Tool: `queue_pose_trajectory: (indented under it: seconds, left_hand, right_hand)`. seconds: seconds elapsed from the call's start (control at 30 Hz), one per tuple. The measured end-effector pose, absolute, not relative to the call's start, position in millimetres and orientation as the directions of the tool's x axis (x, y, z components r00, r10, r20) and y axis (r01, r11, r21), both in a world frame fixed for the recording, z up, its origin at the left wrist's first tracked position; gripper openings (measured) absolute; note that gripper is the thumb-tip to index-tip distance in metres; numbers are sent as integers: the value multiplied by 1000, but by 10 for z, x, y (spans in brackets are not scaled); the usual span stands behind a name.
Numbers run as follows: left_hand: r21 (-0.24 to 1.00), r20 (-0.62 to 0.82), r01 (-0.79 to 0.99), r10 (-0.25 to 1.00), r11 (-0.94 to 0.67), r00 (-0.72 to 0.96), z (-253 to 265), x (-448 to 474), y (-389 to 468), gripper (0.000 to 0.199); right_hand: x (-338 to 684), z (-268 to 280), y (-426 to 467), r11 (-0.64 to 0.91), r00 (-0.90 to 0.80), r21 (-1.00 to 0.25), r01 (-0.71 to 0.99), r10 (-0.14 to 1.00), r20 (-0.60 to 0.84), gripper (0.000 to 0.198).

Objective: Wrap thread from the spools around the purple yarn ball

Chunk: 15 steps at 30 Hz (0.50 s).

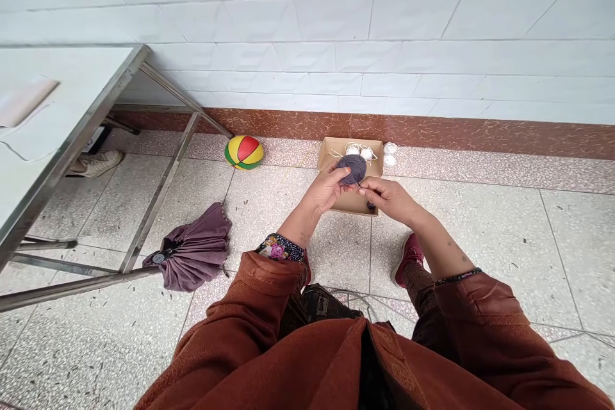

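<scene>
My left hand [327, 187] is closed around a ball of dark grey-purple yarn [353, 169], thumb lying across its side. Close beside it on the right, my right hand [390, 197] pinches at the lower edge of the ball, where a strand of yarn seems to run between thumb and forefinger. Below both hands an open cardboard box [355, 206] stands on the floor. Several white balls of yarn [366, 154] lie at its far end, and a small dark item [371, 205] sits in its near right part, partly covered by my right hand.
White balls [389, 148] lie on the floor right of the box. A red, yellow and green ball [244, 152] rests by the wall. A folded purple umbrella [196, 246] lies against the metal-legged table [72, 70] at left. Another person's shoe [98, 164] shows beneath the table.
</scene>
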<state>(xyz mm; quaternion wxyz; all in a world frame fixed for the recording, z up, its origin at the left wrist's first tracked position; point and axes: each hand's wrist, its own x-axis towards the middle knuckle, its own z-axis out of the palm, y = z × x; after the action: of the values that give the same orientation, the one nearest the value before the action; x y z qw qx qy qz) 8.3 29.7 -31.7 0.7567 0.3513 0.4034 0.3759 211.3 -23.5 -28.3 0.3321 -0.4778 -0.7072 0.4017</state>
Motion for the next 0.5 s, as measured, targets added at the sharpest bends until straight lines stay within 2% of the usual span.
queue_pose_trajectory:
  seconds: [0.1, 0.2, 0.33, 0.43, 0.5]
  left_hand:
    - [931, -329, -31, 872, 364, 363, -328, 60, 306, 46]
    - [939, -332, 111, 780, 325, 531, -290, 31, 250, 53]
    - [861, -330, -33, 606, 508, 724, -217, 11, 166, 72]
    - [777, -273, -256, 673, 576, 687, -196, 18, 184, 66]
    - [773, -276, -351, 777, 529, 566, -219, 31, 241, 58]
  right_hand:
    - [2130, -174, -235, 231, -305, -905, 357, 945, 120, 33]
    - [2188, -190, -191, 237, -180, -895, 377, 967, 180, 34]
    - [2247, -374, -127, 195, -49, -886, 420, 980, 192, 35]
    - [2234, -463, -137, 131, -37, -886, 445, 991, 128, 36]
    - [2202, -436, -175, 132, -137, -891, 434, 987, 80, 37]
